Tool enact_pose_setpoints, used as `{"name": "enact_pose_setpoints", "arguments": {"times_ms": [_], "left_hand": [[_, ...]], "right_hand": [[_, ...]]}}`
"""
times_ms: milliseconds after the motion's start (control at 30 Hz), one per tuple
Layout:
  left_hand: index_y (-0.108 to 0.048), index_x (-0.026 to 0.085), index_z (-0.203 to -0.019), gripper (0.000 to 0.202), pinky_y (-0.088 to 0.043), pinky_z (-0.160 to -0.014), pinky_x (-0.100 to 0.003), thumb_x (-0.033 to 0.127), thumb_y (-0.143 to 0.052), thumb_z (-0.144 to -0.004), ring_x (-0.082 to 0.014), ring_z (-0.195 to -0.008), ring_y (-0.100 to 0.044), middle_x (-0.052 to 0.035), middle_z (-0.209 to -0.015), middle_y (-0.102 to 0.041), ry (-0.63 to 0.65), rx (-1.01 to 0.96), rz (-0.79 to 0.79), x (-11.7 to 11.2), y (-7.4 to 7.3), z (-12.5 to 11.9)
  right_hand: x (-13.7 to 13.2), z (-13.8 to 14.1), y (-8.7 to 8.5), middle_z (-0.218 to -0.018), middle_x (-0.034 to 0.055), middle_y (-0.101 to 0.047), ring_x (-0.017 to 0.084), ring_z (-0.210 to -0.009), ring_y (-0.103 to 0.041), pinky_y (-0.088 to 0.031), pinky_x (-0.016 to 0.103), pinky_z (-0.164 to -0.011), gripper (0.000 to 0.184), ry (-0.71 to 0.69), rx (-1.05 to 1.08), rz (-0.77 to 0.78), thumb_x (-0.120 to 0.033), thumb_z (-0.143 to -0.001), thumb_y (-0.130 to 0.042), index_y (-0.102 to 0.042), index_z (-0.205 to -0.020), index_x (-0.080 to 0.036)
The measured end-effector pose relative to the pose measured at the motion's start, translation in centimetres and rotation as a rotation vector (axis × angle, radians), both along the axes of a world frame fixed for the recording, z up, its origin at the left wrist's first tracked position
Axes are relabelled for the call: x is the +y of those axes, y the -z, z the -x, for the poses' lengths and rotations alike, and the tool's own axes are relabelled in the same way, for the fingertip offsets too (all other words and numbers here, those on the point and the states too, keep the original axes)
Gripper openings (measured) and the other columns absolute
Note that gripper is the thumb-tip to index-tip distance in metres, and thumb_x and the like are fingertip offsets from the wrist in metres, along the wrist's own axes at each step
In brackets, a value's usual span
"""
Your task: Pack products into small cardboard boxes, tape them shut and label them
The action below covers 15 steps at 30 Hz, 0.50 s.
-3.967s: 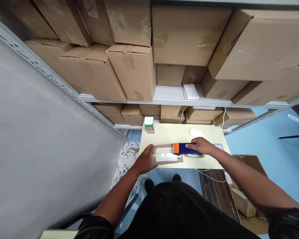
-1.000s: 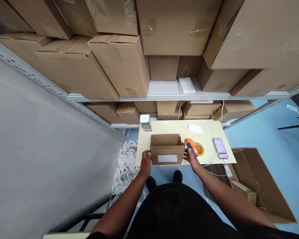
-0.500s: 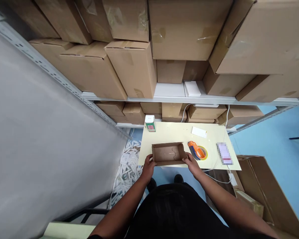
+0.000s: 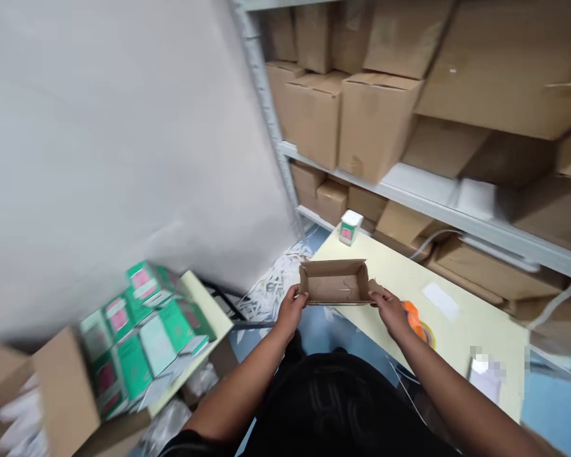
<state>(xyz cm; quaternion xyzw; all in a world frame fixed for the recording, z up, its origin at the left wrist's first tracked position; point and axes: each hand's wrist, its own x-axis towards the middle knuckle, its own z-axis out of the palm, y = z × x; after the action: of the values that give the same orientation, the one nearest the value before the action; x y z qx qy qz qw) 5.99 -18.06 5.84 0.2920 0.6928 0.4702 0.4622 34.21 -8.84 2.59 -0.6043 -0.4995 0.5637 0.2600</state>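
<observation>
A small open cardboard box [image 4: 335,289], brown and hollow, is held level over the near edge of the cream table [image 4: 390,273]. Its inside shows bare, with a curved flap seam on the bottom. My left hand [image 4: 291,310] grips the box's left end, fingers closed on the wall. At the other end my right hand [image 4: 389,309] pinches the right side, where a small flap sticks out. Just beyond my right forearm lies an orange tape dispenser [image 4: 413,319] with a yellow roll, partly covered by the arm.
To the left, several green and white boxes [image 4: 136,368] cover a second table, beside an open carton [image 4: 66,381]. A small green-white box [image 4: 349,227] stands at the cream table's far corner. Shelves [image 4: 361,181] of cartons rise behind. Paper scraps [image 4: 273,279] litter the floor.
My view has swung left, bringing the second table with green boxes into sight. The cardboard box has stayed in both hands and moved left off the table's middle.
</observation>
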Motion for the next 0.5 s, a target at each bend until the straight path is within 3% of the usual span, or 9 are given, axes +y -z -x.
{"name": "enact_pose_setpoints", "arguments": {"times_ms": [133,267,367,500], "left_hand": [[-0.065,0.021,-0.114,0.038,-0.056,-0.08,-0.036,0.047,-0.056,-0.088,-0.0246,-0.097,-0.068,-0.008,-0.108,-0.072,-0.152,0.052,-0.036,-5.5,-2.5,2.0],[-0.067,0.021,-0.114,0.041,-0.055,-0.078,-0.035,0.053,-0.049,-0.094,-0.0242,-0.095,-0.067,-0.0074,-0.105,-0.072,-0.324,0.17,-0.072,-12.4,-4.4,5.3],[-0.066,0.021,-0.12,0.048,-0.055,-0.077,-0.035,0.056,-0.042,-0.097,-0.0241,-0.095,-0.065,-0.0074,-0.106,-0.071,-0.463,0.263,-0.095,-18.3,-5.7,8.0],[-0.064,0.019,-0.126,0.055,-0.056,-0.077,-0.034,0.059,-0.036,-0.1,-0.0235,-0.097,-0.065,-0.0098,-0.115,-0.069,-0.6,0.312,-0.133,-26.7,-6.8,12.2]], "right_hand": [[0.8,4.1,-1.5,-0.098,0.0059,-0.077,0.027,-0.084,-0.069,-0.054,0.035,-0.075,0.033,-0.177,-0.084,-0.113,-0.049,-0.084,-0.058,-0.072,-0.099,-0.022],[-0.7,10.2,-3.7,-0.084,0.0079,-0.078,0.029,-0.08,-0.072,-0.053,0.034,-0.069,0.036,-0.393,-0.204,-0.203,-0.051,-0.086,-0.054,-0.073,-0.087,-0.021],[-3.8,15.4,-6.0,-0.08,0.0078,-0.078,0.032,-0.086,-0.073,-0.052,0.033,-0.069,0.042,-0.55,-0.201,-0.345,-0.056,-0.087,-0.053,-0.073,-0.083,-0.019],[-10.0,22.4,-8.6,-0.082,0.0092,-0.079,0.032,-0.089,-0.073,-0.05,0.031,-0.069,0.046,-0.664,-0.202,-0.477,-0.058,-0.087,-0.052,-0.075,-0.081,-0.018]]}}
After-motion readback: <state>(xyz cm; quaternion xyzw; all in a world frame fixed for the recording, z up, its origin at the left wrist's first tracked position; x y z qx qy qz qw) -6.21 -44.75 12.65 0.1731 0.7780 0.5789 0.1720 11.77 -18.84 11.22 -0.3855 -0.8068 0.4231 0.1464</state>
